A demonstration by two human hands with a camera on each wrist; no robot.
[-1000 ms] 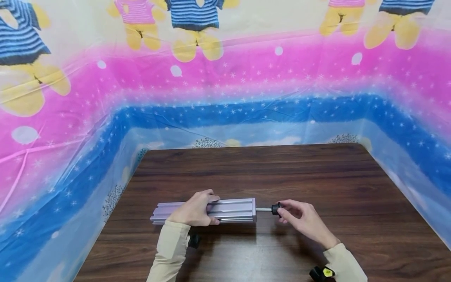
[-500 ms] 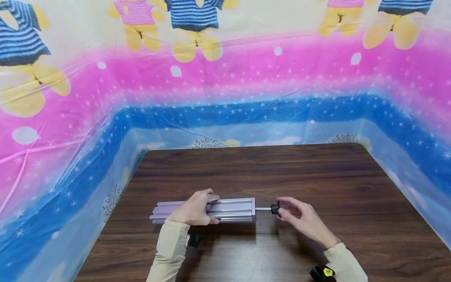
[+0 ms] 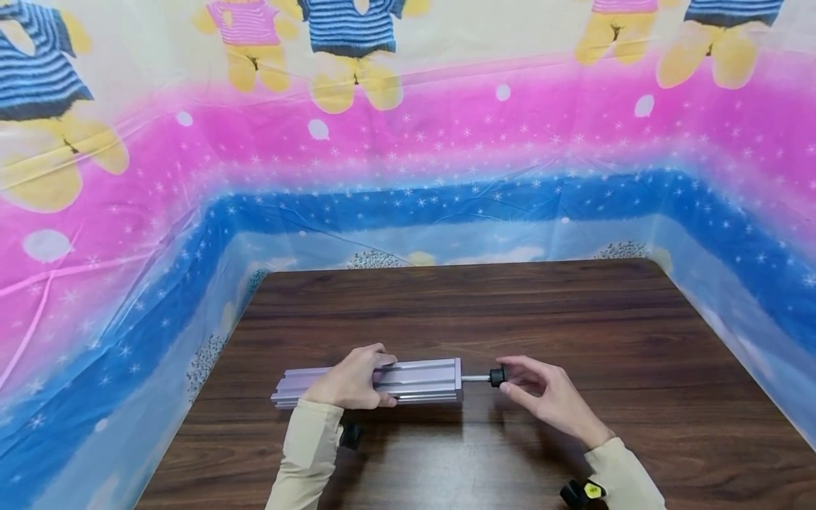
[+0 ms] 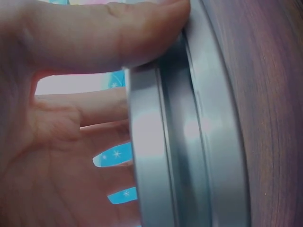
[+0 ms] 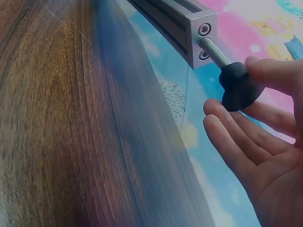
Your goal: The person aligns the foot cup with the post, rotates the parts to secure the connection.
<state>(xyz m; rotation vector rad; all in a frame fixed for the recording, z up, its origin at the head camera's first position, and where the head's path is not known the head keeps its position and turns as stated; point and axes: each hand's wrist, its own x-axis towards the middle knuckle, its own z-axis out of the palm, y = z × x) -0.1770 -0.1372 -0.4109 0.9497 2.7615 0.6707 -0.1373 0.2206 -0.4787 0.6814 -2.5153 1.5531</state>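
Note:
My left hand (image 3: pixel 350 379) grips a silvery aluminium profile (image 3: pixel 421 379) near its middle, the thumb on the near side and the fingers over the far side. In the left wrist view the thumb presses on the grooved profile (image 4: pixel 151 142). A threaded stud (image 5: pixel 215 52) sticks out of the end plate (image 5: pixel 196 42), which bears two socket-head screws. On the stud's outer end is the black base of a levelling foot (image 5: pixel 239 85). My right hand (image 3: pixel 551 397) holds that base between thumb and forefinger; in the right wrist view its other fingers lie loosely below.
The profile lies crosswise above a dark wood-grain table (image 3: pixel 478 304). A printed cloth (image 3: pixel 408 170) in pink and blue hangs around the table's back and sides. Black wrist devices (image 3: pixel 581 493) sit at both sleeves.
The right hand's fingers shift slightly around the black base and spread a little, while the base appears turned. The left hand and the profile stay nearly where they were.

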